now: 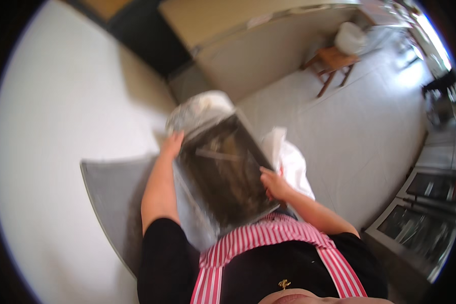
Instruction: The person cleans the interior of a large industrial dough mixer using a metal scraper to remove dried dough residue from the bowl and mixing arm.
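Between my hands is a dark rectangular metal tray (223, 172) with raised sides, its inside facing me and tilted. My left hand (173, 145) is closed on its far left edge. On the right rim, my right hand (274, 184) grips with the fingers partly hidden behind the side. Just beyond the tray stands a white round tub (200, 107) with a stained or dusty top; motion blurs it. A white bag or cloth (292, 164) lies to the right, behind my right hand.
A grey metal panel or tabletop (114, 190) sits left, beside the white wall (61, 126). A wooden stool (334, 60) with a white container (350, 39) stands far right. Glass-fronted ovens or cabinets (415, 228) line the near right. Pale floor (334, 137) spans the middle right.
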Available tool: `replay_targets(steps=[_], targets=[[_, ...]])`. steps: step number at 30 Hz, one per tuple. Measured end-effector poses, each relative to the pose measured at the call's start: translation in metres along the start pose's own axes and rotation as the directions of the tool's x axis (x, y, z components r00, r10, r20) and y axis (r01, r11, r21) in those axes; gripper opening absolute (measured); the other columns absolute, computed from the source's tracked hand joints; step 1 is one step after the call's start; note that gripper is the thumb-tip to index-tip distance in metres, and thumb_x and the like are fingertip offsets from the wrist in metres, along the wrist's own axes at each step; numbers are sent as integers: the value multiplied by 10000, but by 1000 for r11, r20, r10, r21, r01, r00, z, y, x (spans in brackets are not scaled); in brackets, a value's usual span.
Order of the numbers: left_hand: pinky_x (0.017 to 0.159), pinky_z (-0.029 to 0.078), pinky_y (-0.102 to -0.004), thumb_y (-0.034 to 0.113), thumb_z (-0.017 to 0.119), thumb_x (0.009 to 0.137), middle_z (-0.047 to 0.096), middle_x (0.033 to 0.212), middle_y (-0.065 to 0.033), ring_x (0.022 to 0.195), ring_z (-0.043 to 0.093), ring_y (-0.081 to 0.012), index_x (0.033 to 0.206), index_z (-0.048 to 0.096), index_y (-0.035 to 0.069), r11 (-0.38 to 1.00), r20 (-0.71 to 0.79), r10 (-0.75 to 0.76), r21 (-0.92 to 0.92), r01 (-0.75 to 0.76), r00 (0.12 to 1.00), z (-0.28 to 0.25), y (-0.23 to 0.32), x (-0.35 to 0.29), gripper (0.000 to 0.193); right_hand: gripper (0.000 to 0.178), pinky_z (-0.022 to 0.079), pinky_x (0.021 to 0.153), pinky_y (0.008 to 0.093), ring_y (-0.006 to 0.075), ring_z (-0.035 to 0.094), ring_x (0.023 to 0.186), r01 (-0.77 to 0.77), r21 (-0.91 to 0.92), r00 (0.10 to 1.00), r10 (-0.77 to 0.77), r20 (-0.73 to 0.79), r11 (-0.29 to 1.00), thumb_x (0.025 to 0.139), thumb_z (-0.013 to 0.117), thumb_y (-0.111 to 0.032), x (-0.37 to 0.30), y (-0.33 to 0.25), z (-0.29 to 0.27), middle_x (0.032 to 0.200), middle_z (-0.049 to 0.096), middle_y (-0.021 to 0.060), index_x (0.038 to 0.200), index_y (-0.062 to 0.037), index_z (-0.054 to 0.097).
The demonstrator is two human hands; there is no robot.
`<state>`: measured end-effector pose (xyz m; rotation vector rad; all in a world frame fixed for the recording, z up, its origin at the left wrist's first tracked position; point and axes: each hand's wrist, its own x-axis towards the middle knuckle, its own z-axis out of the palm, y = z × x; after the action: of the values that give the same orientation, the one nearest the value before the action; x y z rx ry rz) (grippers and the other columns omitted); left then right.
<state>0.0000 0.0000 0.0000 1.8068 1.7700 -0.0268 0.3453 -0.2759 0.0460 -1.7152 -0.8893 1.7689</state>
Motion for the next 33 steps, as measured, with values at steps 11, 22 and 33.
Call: replay_targets(steps=[11,22,33], targets=[[817,447,-452,416,309,914,637,948,-190,929,587,-369,908,661,55,998,26,46,43,-47,999,39,-3,7,504,421,475,471,331,179,561,465,-127,-283,990,138,19,951,868,535,-182,123,-32,31,625,588,120,1282,-112,503],[749,460,-448,378,384,896,650,877,-147,857,599,-356,833,648,68,936,-122,-336,-155,317,934,37,7,19,413,420,457,418,364,205,537,425,-330,-454,937,345,-51,828,890,513,-247,200,-21,62,595,571,114,1306,-189,489],[728,466,-468,380,387,895,644,889,-162,864,593,-374,855,649,77,947,-195,-313,-140,289,930,40,3,20,402,371,518,606,357,250,641,572,-201,-655,974,218,-56,729,854,508,-244,226,2,74,728,649,159,1204,-143,581]])
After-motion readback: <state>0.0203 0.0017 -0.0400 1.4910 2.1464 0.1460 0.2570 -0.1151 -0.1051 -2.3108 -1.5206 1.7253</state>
